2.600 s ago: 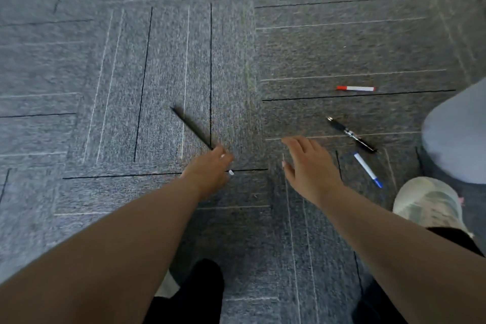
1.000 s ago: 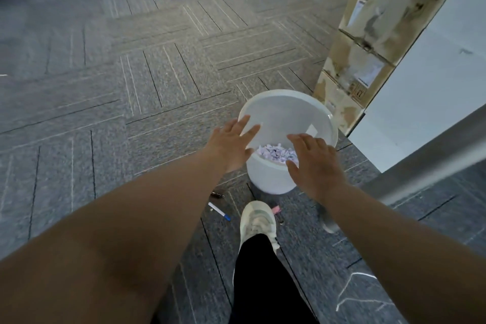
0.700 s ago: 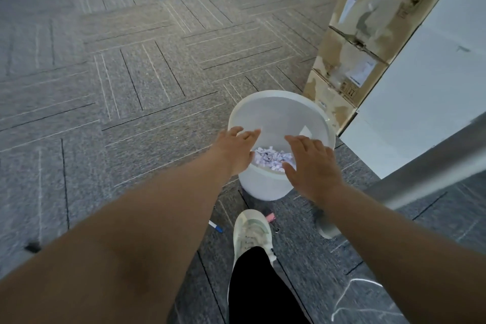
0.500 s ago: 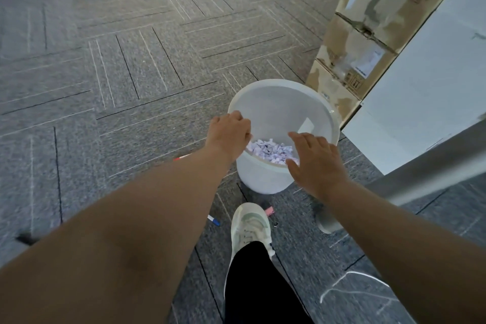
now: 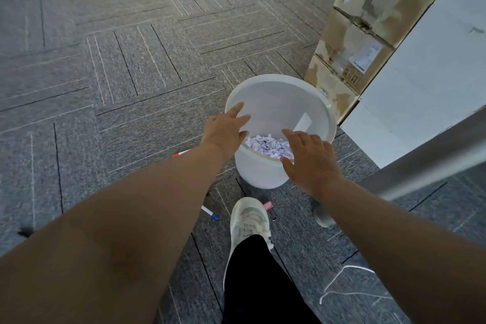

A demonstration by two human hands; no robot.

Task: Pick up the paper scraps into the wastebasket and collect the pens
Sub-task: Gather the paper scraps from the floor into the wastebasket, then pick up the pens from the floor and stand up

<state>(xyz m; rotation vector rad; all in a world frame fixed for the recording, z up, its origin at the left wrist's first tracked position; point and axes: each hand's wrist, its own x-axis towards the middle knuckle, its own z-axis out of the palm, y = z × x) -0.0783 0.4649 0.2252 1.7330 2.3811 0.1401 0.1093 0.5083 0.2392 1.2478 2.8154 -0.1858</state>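
Our left hand (image 5: 223, 132) has uncurled since a moment ago, its fingers now spread above the wastebasket.

We stand on grey carpet floor (image 5: 118, 81) beside stacked cardboard boxes (image 5: 368, 23). The white wastebasket (image 5: 263, 173) holds paper scraps (image 5: 268, 145). Both hands hover over its near rim, spread and empty, the right hand (image 5: 310, 159) palm down. One white shoe (image 5: 249, 221) stands below. A blue-capped pen (image 5: 210, 213) and a red-capped pen (image 5: 181, 152) lie on the floor nearby.

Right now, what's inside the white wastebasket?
The wastebasket holds a layer of white and pale purple paper scraps at the bottom. The left hand and right hand cover the near part, so anything beneath them is hidden.
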